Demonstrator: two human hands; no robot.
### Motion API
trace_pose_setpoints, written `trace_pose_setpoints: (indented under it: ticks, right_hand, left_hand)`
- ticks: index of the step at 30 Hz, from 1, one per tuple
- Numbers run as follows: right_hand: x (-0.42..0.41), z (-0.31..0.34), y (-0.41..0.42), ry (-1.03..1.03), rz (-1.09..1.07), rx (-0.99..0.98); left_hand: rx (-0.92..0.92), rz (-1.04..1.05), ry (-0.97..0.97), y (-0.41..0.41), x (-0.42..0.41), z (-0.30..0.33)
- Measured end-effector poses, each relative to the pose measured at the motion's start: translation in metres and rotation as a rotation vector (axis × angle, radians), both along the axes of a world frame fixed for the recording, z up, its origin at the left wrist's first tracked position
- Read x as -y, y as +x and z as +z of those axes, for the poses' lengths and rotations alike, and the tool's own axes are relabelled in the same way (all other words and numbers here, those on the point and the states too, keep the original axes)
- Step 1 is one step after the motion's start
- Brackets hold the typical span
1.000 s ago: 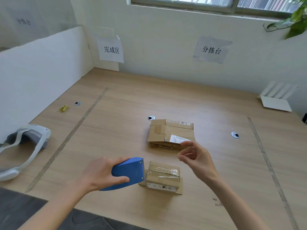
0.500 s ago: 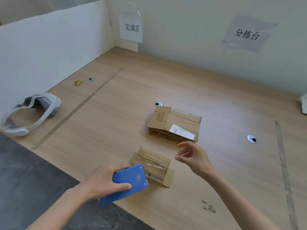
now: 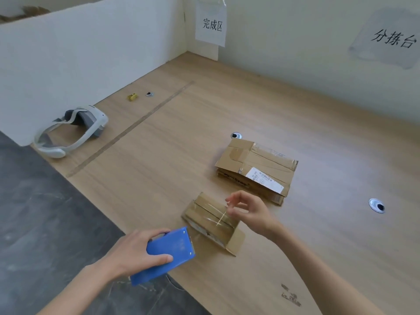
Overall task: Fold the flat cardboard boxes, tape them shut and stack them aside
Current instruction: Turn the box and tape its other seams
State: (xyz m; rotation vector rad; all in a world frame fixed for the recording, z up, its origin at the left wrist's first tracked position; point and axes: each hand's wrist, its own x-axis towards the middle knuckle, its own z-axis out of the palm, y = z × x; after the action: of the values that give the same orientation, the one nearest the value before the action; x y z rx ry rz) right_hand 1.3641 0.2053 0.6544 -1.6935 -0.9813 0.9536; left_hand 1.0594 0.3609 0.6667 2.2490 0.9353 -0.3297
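Small box: a small box (image 3: 212,222), folded and wrapped with clear tape, sits close to the counter's near edge, one end flap sticking out toward that edge.
Tape: a clear strip seems to run from the box to the dispenser; whether it is cut cannot be told.
Left hand: the left hand (image 3: 134,253) grips the blue tape dispenser (image 3: 167,254) just beside the box, over the near edge.
Right hand: the right hand (image 3: 246,212) hovers over the box's far side, fingers curled in a pinch, apparently on the tape.
Doing it well: likely press the strip flat before tearing, keeping it taut.
Flat boxes: a pile of flat boxes (image 3: 256,170) lies further in.
Counter: the wooden counter (image 3: 318,133) also bears a white headset (image 3: 72,130) by its left edge.
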Motion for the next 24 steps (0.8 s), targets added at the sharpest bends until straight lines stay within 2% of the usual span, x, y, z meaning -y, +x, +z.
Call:
trace_pose_setpoints:
  ticks: [6, 12, 18, 24]
  right_hand:
    - [0.011, -0.013, -0.019, -0.001, -0.087, -0.166]
    - [0.034, -0.011, -0.051, -0.058, -0.244, -0.234]
    - [0.043, -0.007, -0.089, -0.037, -0.363, -0.149]
    - [0.051, 0.01, -0.094, -0.077, -0.377, -0.036]
  left_hand:
    - [-0.004, -0.037, 0.027, -0.005, -0.015, 0.002]
    - [0.007, -0.148, -0.02, -0.006, -0.034, 0.0]
    - [0.028, -0.261, -0.164, -0.02, -0.059, 0.0]
    - [0.084, -0.313, -0.255, -0.026, -0.055, -0.002]
